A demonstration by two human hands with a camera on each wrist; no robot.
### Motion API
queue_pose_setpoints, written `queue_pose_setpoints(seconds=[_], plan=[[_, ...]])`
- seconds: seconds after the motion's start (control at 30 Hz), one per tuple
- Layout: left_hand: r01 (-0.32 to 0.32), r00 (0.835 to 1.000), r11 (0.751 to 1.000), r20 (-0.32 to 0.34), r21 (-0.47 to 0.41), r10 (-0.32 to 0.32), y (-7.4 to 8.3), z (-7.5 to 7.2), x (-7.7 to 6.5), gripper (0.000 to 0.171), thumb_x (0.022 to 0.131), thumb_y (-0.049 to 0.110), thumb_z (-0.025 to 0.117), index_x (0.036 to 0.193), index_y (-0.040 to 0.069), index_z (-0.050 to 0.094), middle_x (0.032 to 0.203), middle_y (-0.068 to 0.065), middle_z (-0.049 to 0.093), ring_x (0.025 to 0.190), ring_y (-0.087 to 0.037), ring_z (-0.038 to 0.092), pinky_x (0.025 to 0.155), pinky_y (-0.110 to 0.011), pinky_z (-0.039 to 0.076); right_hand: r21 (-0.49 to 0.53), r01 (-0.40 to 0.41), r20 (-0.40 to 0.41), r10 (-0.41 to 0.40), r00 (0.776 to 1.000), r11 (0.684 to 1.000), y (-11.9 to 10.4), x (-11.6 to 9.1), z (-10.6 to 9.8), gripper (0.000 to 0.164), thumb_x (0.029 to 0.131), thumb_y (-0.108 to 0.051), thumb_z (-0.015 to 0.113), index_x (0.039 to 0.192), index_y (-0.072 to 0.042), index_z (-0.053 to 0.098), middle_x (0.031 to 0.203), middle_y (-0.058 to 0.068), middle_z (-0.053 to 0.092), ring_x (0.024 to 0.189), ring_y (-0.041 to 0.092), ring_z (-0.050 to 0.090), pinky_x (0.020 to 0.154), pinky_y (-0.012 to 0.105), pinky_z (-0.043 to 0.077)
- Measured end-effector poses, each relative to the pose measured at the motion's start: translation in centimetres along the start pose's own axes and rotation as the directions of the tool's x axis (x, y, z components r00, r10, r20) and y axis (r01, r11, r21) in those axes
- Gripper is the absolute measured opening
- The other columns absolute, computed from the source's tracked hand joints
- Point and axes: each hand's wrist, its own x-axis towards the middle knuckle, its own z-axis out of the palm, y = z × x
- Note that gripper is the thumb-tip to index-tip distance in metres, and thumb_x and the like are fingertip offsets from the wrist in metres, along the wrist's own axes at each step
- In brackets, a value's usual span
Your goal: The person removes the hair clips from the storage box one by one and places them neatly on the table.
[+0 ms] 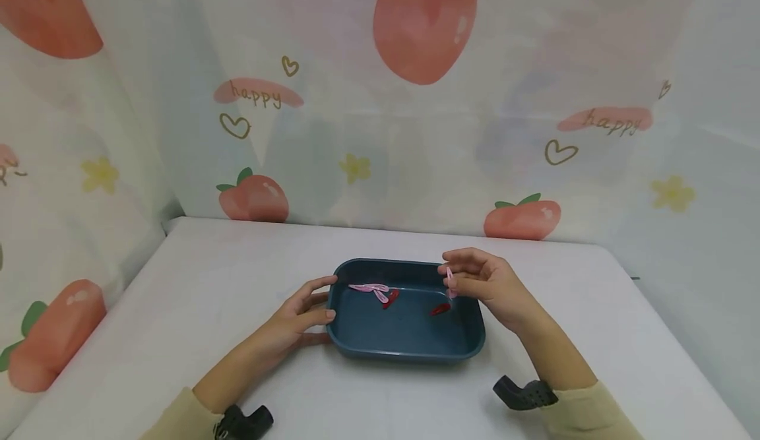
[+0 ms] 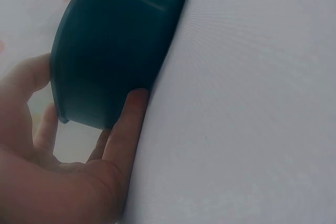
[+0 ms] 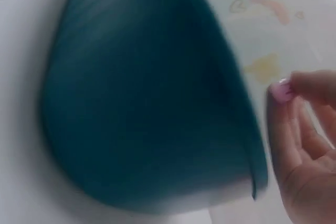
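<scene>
A dark teal tray (image 1: 406, 349) stands on the table with hair clips inside. My left hand (image 1: 297, 318) rests against its left end, fingers spread and fairly straight, fingertips at the rim; in the left wrist view one finger (image 2: 128, 124) touches low on the wall. Above the tray's right back corner, my right hand (image 1: 489, 285) pinches a pink hair clip (image 1: 450, 283) between thumb and fingers. In the right wrist view just the end of that pink clip (image 3: 283, 92) shows. A red hair clip (image 1: 441, 309) lies on the tray floor below it.
Toward the tray's left back, pink hair clips (image 1: 373, 288) lie beside and over another red hair clip (image 1: 390, 298). The white table (image 1: 225, 282) reaches back to a cloth backdrop (image 1: 410, 163) printed with fruit and hearts. Black wrist mounts (image 1: 525, 394) sit at both sleeves.
</scene>
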Motion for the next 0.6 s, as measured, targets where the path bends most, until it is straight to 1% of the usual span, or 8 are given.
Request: queue_pose_setpoints(seconds=[0.2, 0.3, 0.43, 0.53, 0.6], plan=[[0.014, 1.000, 1.000, 0.018, -0.004, -0.014, -0.1, 0.1, -0.2, 0.061, 0.098, 0.014, 0.063, 0.151, 0.027, 0.037, 0.158, -0.018, 0.030, 0.136, -0.038, 0.045, 0.097, -0.052, 0.053, 0.002, 0.009, -0.025, -0.009, 1.000, 1.000, 0.2, -1.1, -1.1, 0.034, 0.095, -0.005, 0.066, 0.129, -0.008, 0.061, 0.111, 0.014, 0.069, 0.087, 0.019, 0.070, 0.082, 0.029, 0.059], [0.009, 1.000, 1.000, 0.021, 0.004, -0.009, 0.0, 0.1, -0.2, 0.061, 0.098, 0.014, 0.062, 0.152, 0.027, 0.037, 0.158, -0.018, 0.030, 0.135, -0.038, 0.045, 0.097, -0.051, 0.053, 0.014, 0.021, -0.036, -0.020, 0.999, 1.000, 0.3, -1.4, -1.7, 0.033, 0.095, -0.003, 0.065, 0.128, -0.009, 0.063, 0.110, 0.011, 0.070, 0.084, 0.015, 0.070, 0.081, 0.028, 0.059], [0.002, 1.000, 1.000, 0.027, 0.007, -0.002, 0.1, 0.2, -0.1, 0.061, 0.098, 0.015, 0.062, 0.152, 0.027, 0.036, 0.158, -0.018, 0.028, 0.136, -0.039, 0.044, 0.097, -0.050, 0.053, 0.055, 0.050, -0.042, -0.048, 0.998, 0.997, 0.4, -1.3, -2.4, 0.033, 0.093, 0.002, 0.064, 0.125, -0.008, 0.064, 0.108, 0.010, 0.071, 0.083, 0.015, 0.070, 0.080, 0.027, 0.059], [0.005, 1.000, 1.000, 0.020, 0.013, -0.005, 0.1, 0.2, 0.0, 0.062, 0.098, 0.016, 0.063, 0.152, 0.026, 0.035, 0.159, -0.019, 0.027, 0.137, -0.040, 0.043, 0.098, -0.051, 0.053, 0.067, 0.059, -0.038, -0.056, 0.998, 0.996, 0.5, -1.2, -2.8, 0.032, 0.093, 0.003, 0.064, 0.123, -0.008, 0.066, 0.108, 0.011, 0.071, 0.084, 0.015, 0.070, 0.081, 0.027, 0.059], [0.007, 1.000, 1.000, 0.013, 0.018, -0.007, 0.1, 0.3, 0.1, 0.063, 0.098, 0.016, 0.063, 0.152, 0.026, 0.035, 0.159, -0.019, 0.027, 0.137, -0.041, 0.042, 0.097, -0.052, 0.052, 0.074, 0.057, -0.041, -0.054, 0.998, 0.996, 0.6, -1.1, -3.0, 0.031, 0.093, 0.003, 0.064, 0.121, -0.008, 0.067, 0.108, 0.010, 0.071, 0.084, 0.014, 0.070, 0.082, 0.028, 0.059]])
